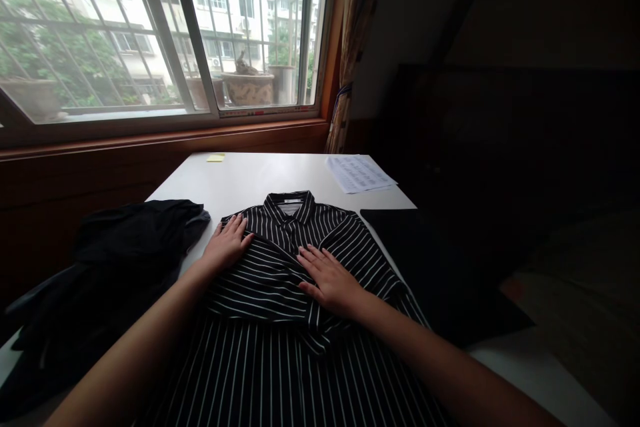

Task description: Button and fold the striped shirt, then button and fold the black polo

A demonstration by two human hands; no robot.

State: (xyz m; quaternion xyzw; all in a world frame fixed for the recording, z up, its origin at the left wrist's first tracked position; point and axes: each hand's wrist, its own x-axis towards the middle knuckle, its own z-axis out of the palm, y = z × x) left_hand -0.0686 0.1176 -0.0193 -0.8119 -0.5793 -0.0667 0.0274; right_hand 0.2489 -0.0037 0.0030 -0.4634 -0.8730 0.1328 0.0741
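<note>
A black shirt with white stripes (260, 280) lies front up on the table, its collar (289, 205) pointing toward the window. Its sleeve on the left is folded across the chest. My left hand (229, 240) rests flat on the shirt's left shoulder, fingers stretched out. On the middle of the chest, over the folded sleeve, lies my right hand (330, 280), palm down with its fingers extended. Neither hand grips the cloth. The shirt's lower part runs out of view at the bottom.
Dark clothes (130, 247) are heaped on the table's left side. To the right lies a flat dark cloth (450, 273). Printed sheets (360, 173) and a yellow sticky note (216, 157) are at the far end of the white table (270, 170), below a barred window (250, 27).
</note>
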